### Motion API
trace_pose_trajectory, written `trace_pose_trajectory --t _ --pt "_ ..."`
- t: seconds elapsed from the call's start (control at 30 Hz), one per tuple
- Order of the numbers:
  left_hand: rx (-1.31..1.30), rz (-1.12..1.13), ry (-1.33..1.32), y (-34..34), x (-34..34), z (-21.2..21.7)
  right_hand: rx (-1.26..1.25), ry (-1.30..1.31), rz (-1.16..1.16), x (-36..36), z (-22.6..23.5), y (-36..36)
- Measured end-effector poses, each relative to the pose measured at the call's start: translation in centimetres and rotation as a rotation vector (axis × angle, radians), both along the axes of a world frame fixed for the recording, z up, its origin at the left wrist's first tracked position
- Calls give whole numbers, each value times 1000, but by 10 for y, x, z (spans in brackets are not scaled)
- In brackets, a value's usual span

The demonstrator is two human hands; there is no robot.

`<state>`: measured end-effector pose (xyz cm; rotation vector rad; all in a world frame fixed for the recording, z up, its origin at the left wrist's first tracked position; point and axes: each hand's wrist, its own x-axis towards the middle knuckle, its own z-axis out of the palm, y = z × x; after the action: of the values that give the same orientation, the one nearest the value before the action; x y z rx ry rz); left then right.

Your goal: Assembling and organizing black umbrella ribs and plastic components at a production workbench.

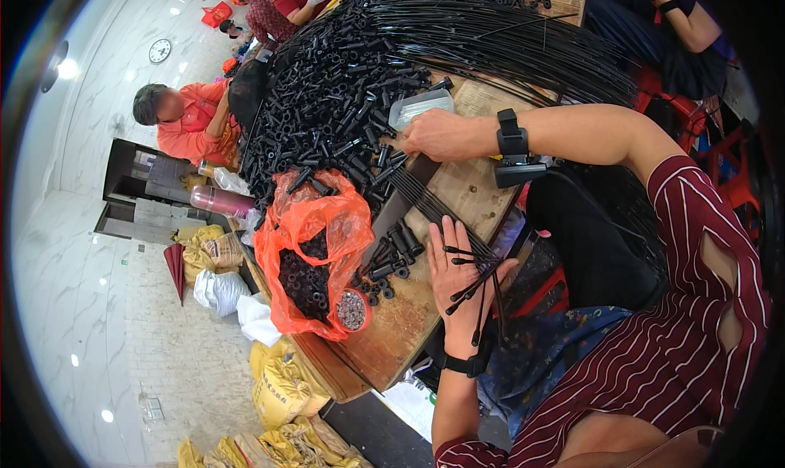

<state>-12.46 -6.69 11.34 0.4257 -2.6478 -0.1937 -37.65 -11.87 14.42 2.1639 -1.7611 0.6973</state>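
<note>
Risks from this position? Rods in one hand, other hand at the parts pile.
1. The left hand holds several thin black rods fanned loosely between its fingers; one might slip out.
2. The right hand reaches at the foot of the heaped black tubes; a nudge might send some rolling down.
3. The orange bag sits near the table edge; it might tip and spill.

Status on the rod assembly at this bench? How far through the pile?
Done: a few capped thin black rods lie across the left hand. In hand: the right hand reaches into the black tube pieces. Left: that big heap plus the long rod bundle.
</note>
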Motion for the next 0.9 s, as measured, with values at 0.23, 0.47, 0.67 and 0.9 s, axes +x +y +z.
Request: trace_pose_trajectory --t 0.23,0.47,0.67,0.9 --pt "-37 9 0 2 -1 -1 23 48 -37 3 3 4" --pt "-43 13 -7 1 -3 -2 94 88 -78 3 6 7" --pt "-57 4 9 -1 -2 -4 74 99 -48 3 4 4" --pt "-44 -7 11 -2 -1 -5 49 87 3 3 3 1"
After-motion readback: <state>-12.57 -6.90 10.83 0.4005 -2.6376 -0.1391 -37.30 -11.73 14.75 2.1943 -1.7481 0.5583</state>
